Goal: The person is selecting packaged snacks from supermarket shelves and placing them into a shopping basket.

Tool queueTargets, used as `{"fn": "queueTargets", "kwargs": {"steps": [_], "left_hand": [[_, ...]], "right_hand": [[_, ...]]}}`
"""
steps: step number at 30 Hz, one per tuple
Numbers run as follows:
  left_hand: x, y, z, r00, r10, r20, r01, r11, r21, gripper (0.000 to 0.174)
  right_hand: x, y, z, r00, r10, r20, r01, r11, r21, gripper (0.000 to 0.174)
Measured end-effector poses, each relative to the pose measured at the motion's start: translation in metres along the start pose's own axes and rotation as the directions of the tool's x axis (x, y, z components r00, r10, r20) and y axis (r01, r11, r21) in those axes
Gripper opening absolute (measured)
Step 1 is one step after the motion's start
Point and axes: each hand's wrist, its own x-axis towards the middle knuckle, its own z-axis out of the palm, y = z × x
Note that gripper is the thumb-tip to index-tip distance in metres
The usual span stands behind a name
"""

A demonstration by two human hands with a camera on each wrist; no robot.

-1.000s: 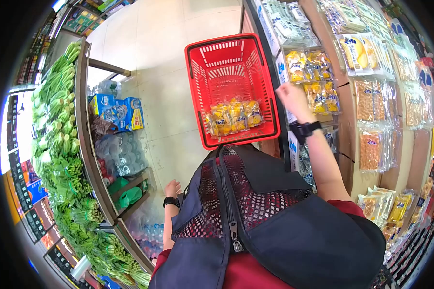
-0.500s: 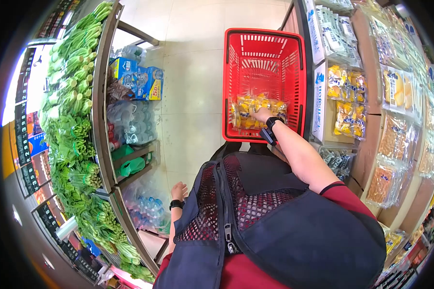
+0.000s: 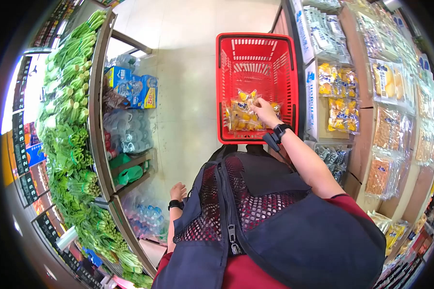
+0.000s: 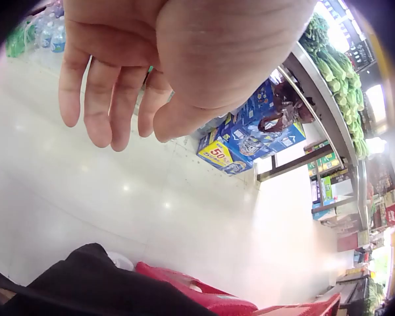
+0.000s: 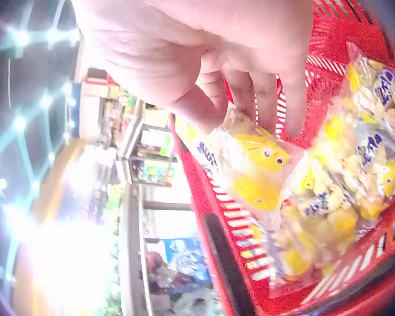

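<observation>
Inside the red shopping basket (image 3: 255,37), my right hand (image 3: 266,113) pinches a clear packet of yellow-and-cream snacks (image 5: 253,164) between thumb and fingers. The held packet is tilted, its printed yellow face turned to the right wrist camera. Several similar snack packets (image 5: 349,178) lie together at the near end of the basket, below and beside the hand. My left hand (image 3: 178,191) hangs at my side, holding nothing. Its fingers (image 4: 100,99) are loosely extended over the floor in the left wrist view.
On the right, a display holds yellow snack packets (image 3: 343,114) and bagged flat crackers (image 3: 388,130). Leafy greens (image 3: 74,125) fill the rack on the left, with blue boxes (image 3: 135,86) and bottle packs (image 3: 130,130) beneath. Tiled floor (image 3: 183,96) runs between.
My right hand went from beside the right-hand display down to the packets in the basket, then drew one packet up. The left hand stays hanging.
</observation>
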Motion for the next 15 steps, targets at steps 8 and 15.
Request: {"fn": "queueTargets", "kwargs": {"steps": [8, 15], "left_hand": [[0.055, 0.044, 0.024, 0.992, 0.04, 0.116, -0.024, 0.991, -0.135, 0.04], [0.08, 0.092, 0.032, 0.977, 0.082, 0.197, -0.055, 0.989, -0.137, 0.037]], "right_hand": [[-0.095, -0.054, -0.105, 0.995, -0.054, -0.085, 0.098, 0.734, 0.672, 0.008], [-0.144, -0.021, -0.18, 0.862, -0.056, -0.504, 0.345, 0.794, 0.5, 0.002]]}}
